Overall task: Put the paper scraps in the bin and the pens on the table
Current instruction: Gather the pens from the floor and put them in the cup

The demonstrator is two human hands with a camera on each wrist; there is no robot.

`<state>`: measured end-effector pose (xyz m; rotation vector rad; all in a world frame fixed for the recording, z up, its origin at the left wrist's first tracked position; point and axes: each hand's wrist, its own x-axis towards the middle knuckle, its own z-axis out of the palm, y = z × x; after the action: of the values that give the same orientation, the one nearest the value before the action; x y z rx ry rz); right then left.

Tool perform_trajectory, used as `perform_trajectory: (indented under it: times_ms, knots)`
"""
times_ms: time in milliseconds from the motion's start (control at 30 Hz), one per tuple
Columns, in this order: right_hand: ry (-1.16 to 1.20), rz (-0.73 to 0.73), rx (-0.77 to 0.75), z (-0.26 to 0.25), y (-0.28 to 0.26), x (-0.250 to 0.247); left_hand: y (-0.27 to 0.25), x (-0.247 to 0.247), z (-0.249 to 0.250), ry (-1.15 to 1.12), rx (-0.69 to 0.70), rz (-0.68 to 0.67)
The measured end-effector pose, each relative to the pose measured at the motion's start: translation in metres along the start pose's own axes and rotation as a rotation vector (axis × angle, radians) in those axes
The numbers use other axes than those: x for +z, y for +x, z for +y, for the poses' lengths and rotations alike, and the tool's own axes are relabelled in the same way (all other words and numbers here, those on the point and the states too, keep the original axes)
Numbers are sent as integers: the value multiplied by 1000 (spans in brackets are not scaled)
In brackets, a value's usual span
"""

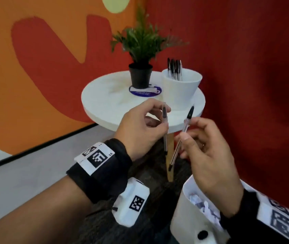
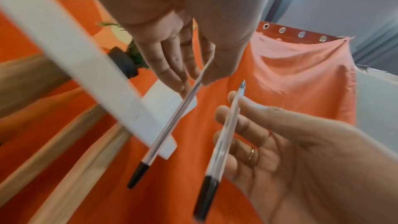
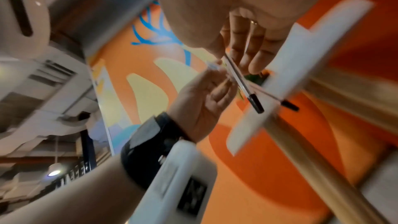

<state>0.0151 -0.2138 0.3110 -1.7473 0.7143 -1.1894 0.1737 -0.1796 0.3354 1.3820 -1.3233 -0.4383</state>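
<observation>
My left hand (image 1: 164,118) pinches a clear pen (image 1: 165,145) with a black cap, held almost upright at the near edge of the round white table (image 1: 105,104). Just to its right, my right hand (image 1: 187,131) pinches a second clear pen (image 1: 175,154), tilted with its black tip up. The left wrist view shows both, the left pen (image 2: 170,125) and the right pen (image 2: 221,142), side by side and apart. A white cup (image 1: 180,92) on the table holds several pens (image 1: 174,69). Below my right wrist stands a white bin (image 1: 184,210) with crumpled paper scraps (image 1: 205,206) inside.
A potted green plant (image 1: 141,50) stands on a blue coaster (image 1: 145,91) beside the cup. The table has wooden legs (image 1: 170,155) and sits in a corner between an orange wall and a red curtain. Dark carpet lies beneath.
</observation>
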Motion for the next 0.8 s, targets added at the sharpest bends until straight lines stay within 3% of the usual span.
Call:
perform_trajectory:
  times_ms: [167,333,433,500,600,800]
  knots:
    - [-90,147,-200,-50,82,-26,50,-10,48,89,104,0]
    - [-253,283,-231,-62,160,-24,98,-12,64,102,63,113]
    - [-454,273,-238,-55,189,-13,116,-13,73,44,32,183]
    - [-627,204,-172,-41,201,-6,125,-15,76,24,24,218]
    - [-932,62,58,-20,211,-1,139,-18,74,27,15,263]
    - [-1057,-14,184,-18,209,1,161,-7,68,133,-17,293]
